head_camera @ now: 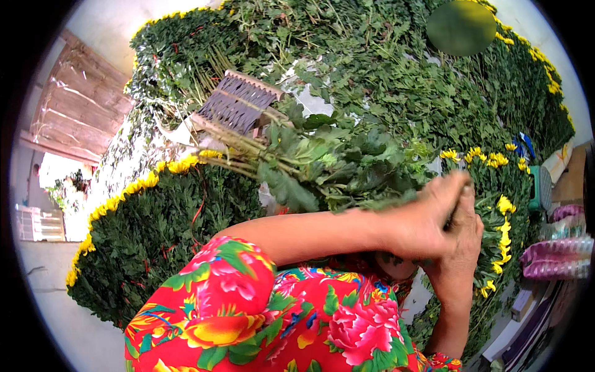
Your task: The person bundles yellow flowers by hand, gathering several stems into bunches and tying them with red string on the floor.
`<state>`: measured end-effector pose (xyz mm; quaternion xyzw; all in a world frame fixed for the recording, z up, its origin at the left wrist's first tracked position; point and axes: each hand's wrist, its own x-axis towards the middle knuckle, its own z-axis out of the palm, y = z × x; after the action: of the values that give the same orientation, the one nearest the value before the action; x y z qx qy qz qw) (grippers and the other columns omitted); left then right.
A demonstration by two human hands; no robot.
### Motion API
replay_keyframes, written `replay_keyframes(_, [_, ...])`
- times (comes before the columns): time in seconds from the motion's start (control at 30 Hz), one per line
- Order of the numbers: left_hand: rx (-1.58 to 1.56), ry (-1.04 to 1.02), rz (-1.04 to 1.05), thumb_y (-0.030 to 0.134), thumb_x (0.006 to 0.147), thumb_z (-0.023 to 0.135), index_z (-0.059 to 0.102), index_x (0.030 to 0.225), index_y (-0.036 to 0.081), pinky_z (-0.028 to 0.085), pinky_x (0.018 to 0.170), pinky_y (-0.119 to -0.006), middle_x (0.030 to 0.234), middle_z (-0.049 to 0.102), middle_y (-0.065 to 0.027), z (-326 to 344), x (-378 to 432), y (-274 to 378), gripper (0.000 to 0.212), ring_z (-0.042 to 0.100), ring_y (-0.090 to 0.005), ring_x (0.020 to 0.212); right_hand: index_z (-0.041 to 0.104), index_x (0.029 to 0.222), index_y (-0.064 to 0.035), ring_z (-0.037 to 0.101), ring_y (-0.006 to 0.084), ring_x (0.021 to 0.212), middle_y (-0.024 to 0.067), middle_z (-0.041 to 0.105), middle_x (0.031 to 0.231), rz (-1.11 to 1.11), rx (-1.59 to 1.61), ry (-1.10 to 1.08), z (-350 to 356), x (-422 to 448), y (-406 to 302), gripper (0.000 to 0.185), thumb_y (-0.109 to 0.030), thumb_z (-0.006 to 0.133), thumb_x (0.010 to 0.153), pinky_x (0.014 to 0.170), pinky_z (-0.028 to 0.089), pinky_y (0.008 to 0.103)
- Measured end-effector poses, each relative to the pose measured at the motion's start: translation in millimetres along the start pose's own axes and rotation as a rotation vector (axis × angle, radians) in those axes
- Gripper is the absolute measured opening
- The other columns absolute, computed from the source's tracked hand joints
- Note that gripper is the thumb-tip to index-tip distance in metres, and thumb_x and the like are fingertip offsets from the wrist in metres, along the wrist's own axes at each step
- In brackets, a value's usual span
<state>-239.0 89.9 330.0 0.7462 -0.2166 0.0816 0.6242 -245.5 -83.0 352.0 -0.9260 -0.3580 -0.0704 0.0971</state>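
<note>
My left hand (432, 218) and my right hand (462, 232) meet at the right, touching and partly overlapping. Motion blurs the fingers, and whether something thin lies between them is not visible. Just beyond my left forearm lies a bunch of leafy chrysanthemum stems (344, 158), its bare stem ends pointing left. Yellow chrysanthemum heads (497, 160) show past the hands, and more yellow flowers (504, 232) stand right of my right hand.
Large stacks of chrysanthemums (153, 223) surround me, some with red ties. A low woven-seat stool (239, 102) stands ahead among loose leafy stems (395, 93). At the right are a green plastic stool (540, 188) and pink-and-white plastic bags (558, 255). A wooden door (83, 102) is at the left.
</note>
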Motion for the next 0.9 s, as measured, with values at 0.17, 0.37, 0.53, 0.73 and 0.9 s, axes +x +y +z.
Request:
replay_keyframes(0.17, [0.028, 0.1, 0.18, 0.021, 0.064, 0.081, 0.028, 0.147, -0.007, 0.029, 0.118, -0.044, 0.14, 0.043, -0.0241, -82.9, 0.4, 60.2, 0.102, 0.039, -0.0354, 0.138, 0.044, 0.149, -0.0033, 0.049, 0.0344, 0.129, 0.0209, 0.051, 0.138, -0.02, -0.271, -0.076, -9.4, 6.2, -9.7, 0.06, -0.01, 0.05, 0.089, 0.108, 0.036, 0.0466])
replay_keyframes(0.37, [0.656, -0.168, -0.007, 0.045, 0.051, 0.095, 0.019, 0.15, -0.013, 0.021, 0.121, -0.053, 0.147, 0.033, -0.0369, -113.9, -8.7, 72.0, 0.137, 0.029, -0.049, 0.144, 0.049, 0.144, -0.0042, 0.05, 0.0339, 0.127, 0.0203, 0.053, 0.135, -0.033, -0.25, -0.035, -2.2, 5.0, -9.5, 0.056, -0.01, 0.052, 0.089, 0.107, 0.038, 0.0458])
replay_keyframes(0.53, [1.074, -0.494, -0.064, 0.051, 0.051, 0.093, 0.019, 0.152, -0.009, 0.022, 0.118, -0.062, 0.148, 0.034, -0.0363, -64.9, -29.5, 26.0, 0.139, 0.028, -0.0548, 0.142, 0.053, 0.143, -0.0124, 0.051, 0.0317, 0.129, 0.0187, 0.055, 0.136, 0.015, -0.264, 0.006, 7.8, -0.5, -12.9, 0.053, -0.014, 0.054, 0.09, 0.105, 0.04, 0.0474])
replay_keyframes(0.73, [1.118, -0.409, -0.089, 0.023, 0.058, 0.087, 0.035, 0.144, -0.009, 0.038, 0.105, -0.051, 0.132, 0.05, -0.0283, -36.6, -24.7, 1.7, 0.106, 0.05, -0.0444, 0.123, 0.051, 0.141, -0.0068, 0.05, 0.0351, 0.129, 0.0238, 0.055, 0.134, 0.011, -0.256, 0.053, 15.7, -11.3, 4.5, 0.051, -0.021, 0.05, 0.092, 0.109, 0.035, 0.0465])
replay_keyframes(0.9, [1.128, -0.348, -0.073, 0.018, 0.054, 0.084, 0.043, 0.141, -0.006, 0.045, 0.095, -0.049, 0.118, 0.06, -0.0231, -45.0, -29.2, -1.5, 0.099, 0.056, -0.0437, 0.109, 0.055, 0.137, -0.0065, 0.052, 0.0354, 0.123, 0.0237, 0.056, 0.129, 0.024, -0.156, 0.27, 42.6, -1.5, -1.7, 0.047, -0.019, 0.051, 0.092, 0.103, 0.039, 0.0459])
